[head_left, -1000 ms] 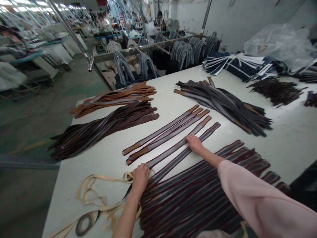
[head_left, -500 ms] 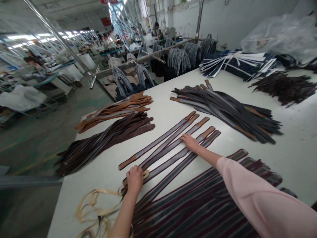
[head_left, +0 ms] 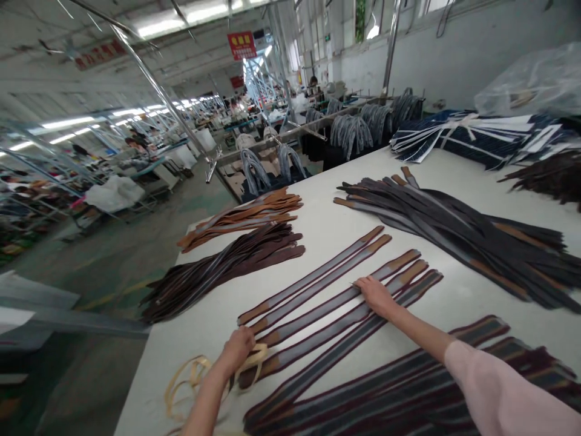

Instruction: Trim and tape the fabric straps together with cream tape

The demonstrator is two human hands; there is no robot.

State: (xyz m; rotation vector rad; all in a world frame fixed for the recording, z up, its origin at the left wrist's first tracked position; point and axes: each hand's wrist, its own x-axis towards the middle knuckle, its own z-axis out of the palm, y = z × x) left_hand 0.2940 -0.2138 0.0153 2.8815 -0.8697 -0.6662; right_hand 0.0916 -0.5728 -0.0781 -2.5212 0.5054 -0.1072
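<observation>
Several long grey fabric strips (head_left: 324, 306) with maroon edges and brown ends lie slantwise across the white table (head_left: 318, 212). My left hand (head_left: 238, 348) is closed at the near brown end of one strip, its fingertips pinching there. Yellow tape (head_left: 254, 360) loops out beside that wrist. Farther along, my right hand (head_left: 374, 297) rests over the middle strips with its fingers drawn together on one of them. A thin tip, too small to name, sticks out at its fingertips. Close to me is a thick layer of similar strips (head_left: 390, 387).
Brown strips (head_left: 222, 266) and orange-brown strips (head_left: 245, 215) lie at the left table edge. A dark grey bundle (head_left: 449, 224) is at the right. Tied navy pieces (head_left: 467, 136) sit behind it. A metal rail (head_left: 272, 145) with hanging grey loops runs behind the table.
The view has tilted up and turned left. Two of the far strips, which crossed before, now lie side by side. My left hand has moved to a strip's near end; my right hand remains on the middle strips.
</observation>
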